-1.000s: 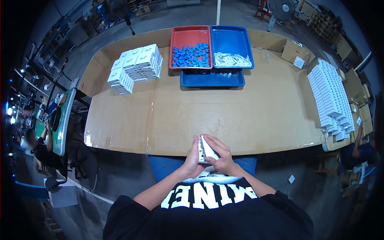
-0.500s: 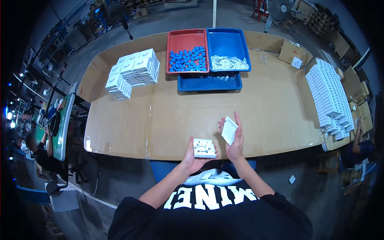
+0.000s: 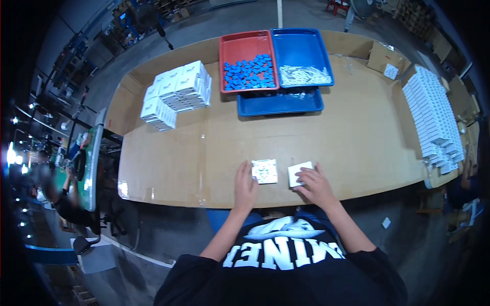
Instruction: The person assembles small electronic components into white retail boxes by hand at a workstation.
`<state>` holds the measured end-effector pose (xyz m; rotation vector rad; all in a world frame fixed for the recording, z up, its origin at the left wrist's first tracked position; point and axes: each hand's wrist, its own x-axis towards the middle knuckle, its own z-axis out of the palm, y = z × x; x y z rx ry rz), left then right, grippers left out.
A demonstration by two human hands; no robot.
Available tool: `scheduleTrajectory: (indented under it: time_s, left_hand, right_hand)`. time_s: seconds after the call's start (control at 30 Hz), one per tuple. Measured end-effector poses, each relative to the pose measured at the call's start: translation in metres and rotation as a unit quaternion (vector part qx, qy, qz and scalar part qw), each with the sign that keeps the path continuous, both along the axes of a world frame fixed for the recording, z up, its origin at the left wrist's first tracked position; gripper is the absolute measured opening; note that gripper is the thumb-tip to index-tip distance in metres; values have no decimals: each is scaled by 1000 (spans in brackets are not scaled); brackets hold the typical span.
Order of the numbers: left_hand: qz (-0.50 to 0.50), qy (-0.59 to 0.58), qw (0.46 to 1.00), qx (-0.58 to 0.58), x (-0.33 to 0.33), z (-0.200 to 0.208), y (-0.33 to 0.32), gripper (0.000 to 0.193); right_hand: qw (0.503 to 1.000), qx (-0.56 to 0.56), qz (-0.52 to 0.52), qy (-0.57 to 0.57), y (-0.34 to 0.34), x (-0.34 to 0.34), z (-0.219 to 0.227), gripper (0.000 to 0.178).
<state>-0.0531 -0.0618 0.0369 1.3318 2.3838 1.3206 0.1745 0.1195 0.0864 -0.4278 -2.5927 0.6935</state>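
The left hand lies flat on the brown worktop, its grip released, and its fingertips touch the left edge of a white square plate that lies face up. The right hand presses down on a white cover just to the right of that plate. Its fingers lie spread on top, so this grip is loose too, not clenched.

Both white parts sit near the worktop's front edge, close to the person's body. A quick push from either hand could slide one off the edge, I think. The two parts lie apart, so they could also be put together crooked.

Half a second ago both parts were up in the air, one in each hand. Now they lie on the worktop.

Far beyond the hands are a red tray of small blue pieces, a blue tray and stacks of white boxes.
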Motion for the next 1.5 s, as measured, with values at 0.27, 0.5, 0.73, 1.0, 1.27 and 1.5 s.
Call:
scheduleTrajectory:
  time_s: [0.27, 0.5, 0.73, 1.0, 1.27, 1.5]
  left_hand:
    - [-163, 64, 980, -94, 42, 5, 12, 46]
    - [-156, 121, 969, -147, 1, 10, 28, 53]
    - [-143, 145, 969, -140, -16, 23, 60, 55]
    - [-156, 149, 973, -86, -20, 23, 67, 63]
    - [-113, 103, 988, -11, -23, 23, 62, 66]
    - [-110, 78, 991, 5, -23, 22, 63, 54]
  right_hand:
    - [997, -5, -67, -38, -12, 10, -12, 28]
    - [992, 2, -57, -109, 18, -32, -20, 35]
    - [996, 16, -49, -77, 59, -52, -24, 31]
    - [978, -33, -185, 95, 152, -102, 18, 21]
    - [970, -14, -221, -98, 255, -169, -21, 24]
    - [943, -35, -317, -94, 260, -189, -29, 22]
